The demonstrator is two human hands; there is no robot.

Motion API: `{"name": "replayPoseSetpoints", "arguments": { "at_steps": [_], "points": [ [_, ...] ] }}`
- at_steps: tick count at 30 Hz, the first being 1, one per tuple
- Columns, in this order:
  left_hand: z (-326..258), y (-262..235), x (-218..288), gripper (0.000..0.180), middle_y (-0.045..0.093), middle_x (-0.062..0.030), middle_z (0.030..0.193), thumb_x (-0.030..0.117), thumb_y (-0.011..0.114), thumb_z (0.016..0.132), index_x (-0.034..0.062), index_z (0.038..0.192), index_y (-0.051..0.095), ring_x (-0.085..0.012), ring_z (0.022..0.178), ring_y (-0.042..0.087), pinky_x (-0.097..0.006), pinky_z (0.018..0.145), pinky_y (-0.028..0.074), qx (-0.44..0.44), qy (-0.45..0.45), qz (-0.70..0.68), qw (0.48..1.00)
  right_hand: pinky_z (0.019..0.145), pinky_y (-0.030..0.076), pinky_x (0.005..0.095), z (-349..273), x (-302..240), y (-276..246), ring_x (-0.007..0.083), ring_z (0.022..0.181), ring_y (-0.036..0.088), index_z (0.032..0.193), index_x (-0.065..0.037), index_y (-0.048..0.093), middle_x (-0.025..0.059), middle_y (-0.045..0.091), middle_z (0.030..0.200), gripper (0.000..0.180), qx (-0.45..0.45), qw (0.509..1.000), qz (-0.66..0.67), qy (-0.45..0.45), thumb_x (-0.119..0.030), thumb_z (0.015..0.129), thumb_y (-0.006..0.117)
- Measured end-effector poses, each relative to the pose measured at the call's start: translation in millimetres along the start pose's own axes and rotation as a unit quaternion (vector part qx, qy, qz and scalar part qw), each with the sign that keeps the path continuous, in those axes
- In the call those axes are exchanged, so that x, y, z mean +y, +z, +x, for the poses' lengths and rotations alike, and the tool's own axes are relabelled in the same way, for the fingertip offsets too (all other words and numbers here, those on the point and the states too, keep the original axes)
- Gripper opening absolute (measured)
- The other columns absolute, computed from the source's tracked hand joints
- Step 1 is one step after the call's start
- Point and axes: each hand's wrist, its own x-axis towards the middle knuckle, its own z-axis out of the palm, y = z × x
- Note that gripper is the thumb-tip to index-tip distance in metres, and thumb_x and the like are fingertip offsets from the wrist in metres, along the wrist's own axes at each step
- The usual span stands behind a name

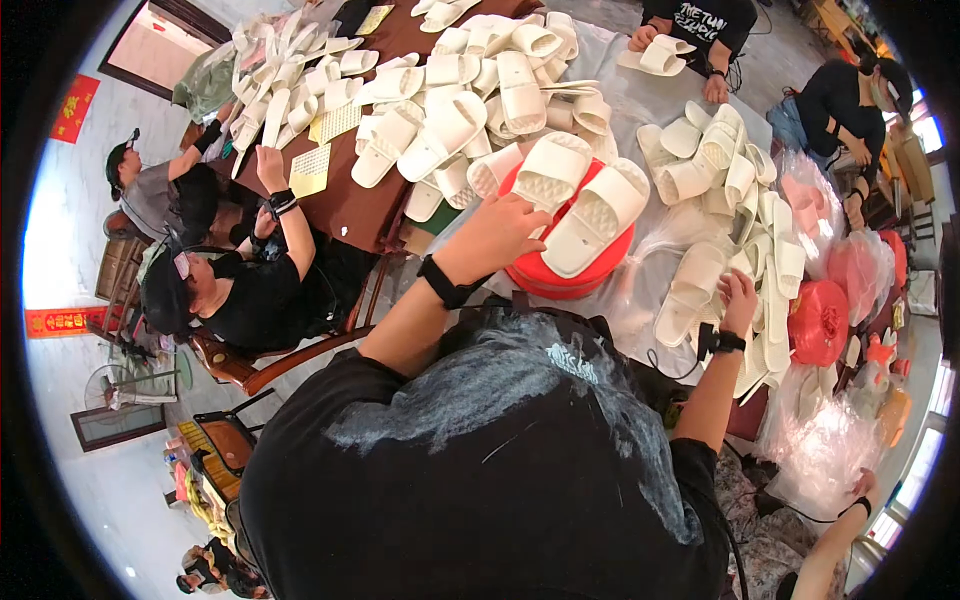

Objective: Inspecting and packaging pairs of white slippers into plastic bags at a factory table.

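My left hand [503,232] has its fingers bent over the heel end of a cream slide slipper [556,168]. That slipper lies on a round red plastic stool [585,276], beside a matching slipper [600,218]. Both have a quilted strap. Over to the right, my right hand [738,300] is at a pile of the same slippers [768,320], its fingers slightly apart. A slipper [692,292] lies just left of these fingers; whether they touch it is hard to tell. Dark bands circle both my wrists.
A large heap of cream slippers [450,125] covers the brown table [350,195], with yellow paper sheets [310,172] among it. More slippers [710,150] pile up at the right. Co-workers sit around. A red lidded tub [820,322] and clear plastic bags [825,440] are at the right.
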Motion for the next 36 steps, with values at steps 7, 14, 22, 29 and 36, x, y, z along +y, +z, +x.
{"name": "replayPoseSetpoints", "arguments": {
  "at_steps": [7,14,22,29,36],
  "points": [
    [-29.0,-16.3,-85.6,0.032,0.063,-0.0135,0.089,0.019,0.073,0.074,0.0058,0.101,0.063,-0.0327,0.089,0.06,-0.041,0.078,0.048,0.037,0.006,-0.046,0.998,0.075,0.046,0.0257,-33.3,-82.0,154.4,0.0129,0.082,0.06,0.107,-0.001,0.063,0.0068,0.067,0.093,0.023,-0.134,0.974,-0.118,-0.142,-0.014,0.089,0.059],
    [-16.3,-33.6,-141.4,0.031,0.062,-0.0167,0.088,0.021,0.072,0.076,0.0065,0.102,0.064,-0.0347,0.087,0.059,-0.043,0.076,0.047,0.015,0.051,-0.082,0.995,0.077,0.045,0.0273,-57.6,-107.5,220.7,0.0134,0.083,0.058,0.107,-0.002,0.064,0.0055,0.067,0.092,0.023,-0.093,0.944,-0.213,-0.234,-0.016,0.089,0.06],
    [28.8,-27.2,-161.2,0.024,0.063,-0.0161,0.091,0.019,0.067,0.081,0.0053,0.1,0.064,-0.0337,0.089,0.06,-0.042,0.078,0.048,0.021,0.092,-0.122,0.988,0.079,0.045,0.0259,-83.8,-119.2,225.1,0.0114,0.085,0.058,0.109,-0.003,0.064,0.004,0.066,0.094,0.023,-0.081,0.948,-0.247,-0.184,-0.013,0.089,0.061],
    [73.3,-18.3,-136.7,0.025,0.065,-0.0154,0.09,0.02,0.067,0.082,0.0039,0.101,0.064,-0.0317,0.086,0.062,-0.04,0.077,0.049,0.06,0.086,-0.194,0.975,0.077,0.047,0.0278,-46.4,-138.0,222.6,0.0133,0.084,0.06,0.107,-0.002,0.065,0.0066,0.068,0.093,0.023,-0.1,0.931,-0.261,-0.234,-0.014,0.088,0.061],
    [144.9,12.1,-128.0,0.022,0.068,-0.015,0.087,0.019,0.068,0.079,0.0054,0.097,0.067,-0.0301,0.084,0.064,-0.039,0.075,0.05,0.093,0.078,-0.161,0.979,0.077,0.051,0.0327,30.8,-131.7,259.4,0.0243,0.085,0.067,0.102,-0.003,0.068,0.013,0.07,0.09,0.029,-0.128,0.911,-0.327,-0.218,-0.024,0.082,0.065]
  ]
}}
